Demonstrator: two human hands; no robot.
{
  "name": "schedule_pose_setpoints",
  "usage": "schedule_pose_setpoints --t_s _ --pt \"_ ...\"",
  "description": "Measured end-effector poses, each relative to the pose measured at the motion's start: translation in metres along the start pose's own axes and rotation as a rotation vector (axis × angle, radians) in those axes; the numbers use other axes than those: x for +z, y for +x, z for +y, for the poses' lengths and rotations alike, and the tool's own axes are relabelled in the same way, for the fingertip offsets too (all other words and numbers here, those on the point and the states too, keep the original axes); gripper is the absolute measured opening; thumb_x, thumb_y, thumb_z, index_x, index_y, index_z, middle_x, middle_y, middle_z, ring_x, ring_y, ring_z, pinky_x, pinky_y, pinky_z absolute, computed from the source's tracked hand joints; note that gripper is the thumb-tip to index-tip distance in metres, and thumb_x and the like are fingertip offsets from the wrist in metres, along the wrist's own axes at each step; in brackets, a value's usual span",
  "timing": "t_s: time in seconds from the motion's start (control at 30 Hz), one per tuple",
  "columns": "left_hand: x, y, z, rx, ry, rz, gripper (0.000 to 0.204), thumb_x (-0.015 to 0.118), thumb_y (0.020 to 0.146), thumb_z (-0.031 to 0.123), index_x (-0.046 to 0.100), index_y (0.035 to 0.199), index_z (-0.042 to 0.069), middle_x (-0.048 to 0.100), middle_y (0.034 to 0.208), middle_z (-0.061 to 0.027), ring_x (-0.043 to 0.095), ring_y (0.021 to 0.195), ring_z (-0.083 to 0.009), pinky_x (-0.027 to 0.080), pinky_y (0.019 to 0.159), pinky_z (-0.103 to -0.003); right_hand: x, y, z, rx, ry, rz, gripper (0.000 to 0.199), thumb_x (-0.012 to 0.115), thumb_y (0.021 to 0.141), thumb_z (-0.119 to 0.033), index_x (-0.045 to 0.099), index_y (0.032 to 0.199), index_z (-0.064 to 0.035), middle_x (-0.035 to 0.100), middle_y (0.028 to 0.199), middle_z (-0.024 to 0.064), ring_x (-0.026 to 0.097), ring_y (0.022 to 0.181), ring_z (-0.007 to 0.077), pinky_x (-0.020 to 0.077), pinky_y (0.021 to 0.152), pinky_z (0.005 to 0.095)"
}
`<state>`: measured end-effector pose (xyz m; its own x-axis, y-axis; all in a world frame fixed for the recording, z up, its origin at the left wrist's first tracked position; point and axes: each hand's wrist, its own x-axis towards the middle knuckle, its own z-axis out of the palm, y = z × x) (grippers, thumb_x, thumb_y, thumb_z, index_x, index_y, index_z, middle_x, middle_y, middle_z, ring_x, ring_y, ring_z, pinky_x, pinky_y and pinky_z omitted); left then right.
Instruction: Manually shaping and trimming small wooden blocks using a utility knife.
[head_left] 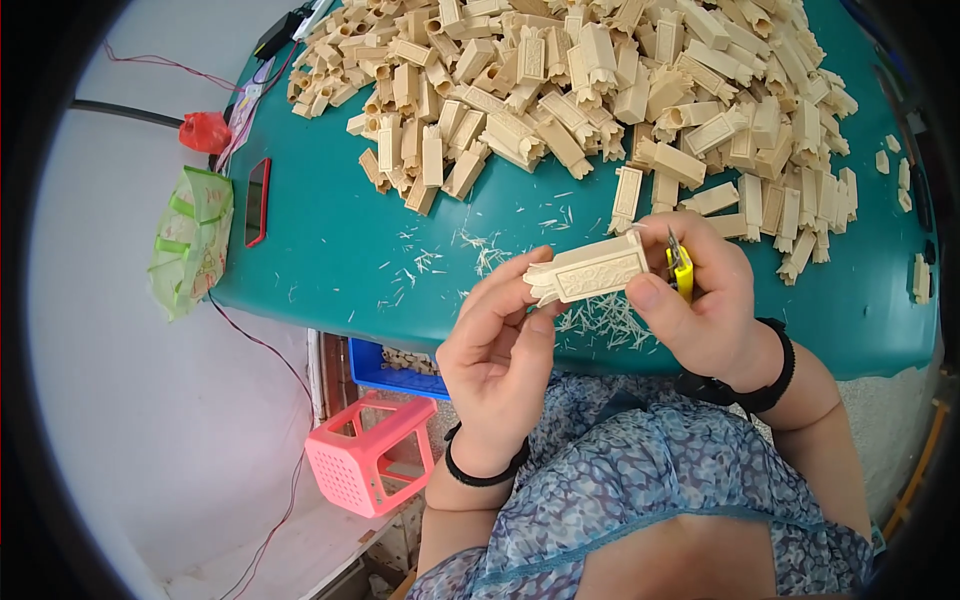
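Observation:
Between both hands, above the table's near edge, is a cream-coloured rectangular plastic piece (600, 272) with a raised ornamental panel and a jagged crown-like end. My left hand (505, 350) pinches the jagged end with thumb and fingers. My right hand (705, 295) holds the plain end and also keeps a small yellow cutting tool (681, 272) with a dark pointed metal tip against its palm. The tip points away from me, beside the piece. Thin pale plastic shavings (605, 320) lie on the green tabletop below the hands.
A large heap of similar cream pieces (530, 60) covers the far part of the green table (330, 270). At its left are a red-edged phone (257, 203) and a green plastic bag (192, 235). Below stand a blue bin (372, 368) and a pink stool (345, 462).

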<state>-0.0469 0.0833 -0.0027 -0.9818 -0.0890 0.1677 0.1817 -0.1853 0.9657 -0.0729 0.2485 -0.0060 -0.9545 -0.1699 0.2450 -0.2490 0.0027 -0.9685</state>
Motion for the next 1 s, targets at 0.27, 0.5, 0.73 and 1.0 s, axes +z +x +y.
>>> schedule_pose_setpoints --t_s 0.27,0.5,0.73,1.0 --pt "-0.006 -0.004 0.002 -0.107 -0.033 -0.078 0.024 0.052 0.080 -0.008 0.052 0.104 -0.006 0.053 0.107 -0.0129 0.055 0.097 -0.0177 0.048 0.079 -0.027 -0.002 0.000 0.001 -0.061 -0.018 -0.005 0.031 0.064 0.077 -0.014 0.050 0.100 0.0011 0.054 0.075 0.0037 0.047 0.060 0.0056 0.0387 0.052 0.0193" --pt "-0.004 0.005 0.007 0.277 0.630 -0.049 0.040 0.061 0.076 0.001 0.047 0.113 -0.001 0.051 0.112 -0.0168 0.047 0.109 -0.0217 0.038 0.091 -0.033 -0.002 0.002 0.002 -0.158 -0.067 0.009 0.028 0.064 0.075 -0.010 0.053 0.098 -0.0009 0.057 0.076 0.0051 0.052 0.062 0.0100 0.0424 0.056 0.0219" --pt "-0.002 0.000 0.009 -0.077 0.246 -0.270 0.039 0.060 0.076 -0.001 0.048 0.113 -0.002 0.050 0.113 -0.0156 0.049 0.105 -0.0200 0.040 0.087 -0.029 -0.005 0.005 0.000 -0.155 0.028 -0.238 0.025 0.061 0.079 -0.017 0.054 0.098 -0.0027 0.056 0.075 0.0074 0.056 0.060 0.0172 0.0432 0.054 0.0261" --pt "-0.010 -0.001 0.001 0.247 0.173 -0.015 0.038 0.068 0.069 -0.001 0.046 0.099 0.001 0.047 0.096 -0.0104 0.050 0.082 -0.0150 0.043 0.070 -0.025 -0.004 0.007 -0.005 -0.202 -0.179 -0.359 0.024 0.055 0.084 -0.027 0.054 0.080 -0.0034 0.052 0.064 0.0093 0.054 0.055 0.0238 0.0409 0.047 0.0297"
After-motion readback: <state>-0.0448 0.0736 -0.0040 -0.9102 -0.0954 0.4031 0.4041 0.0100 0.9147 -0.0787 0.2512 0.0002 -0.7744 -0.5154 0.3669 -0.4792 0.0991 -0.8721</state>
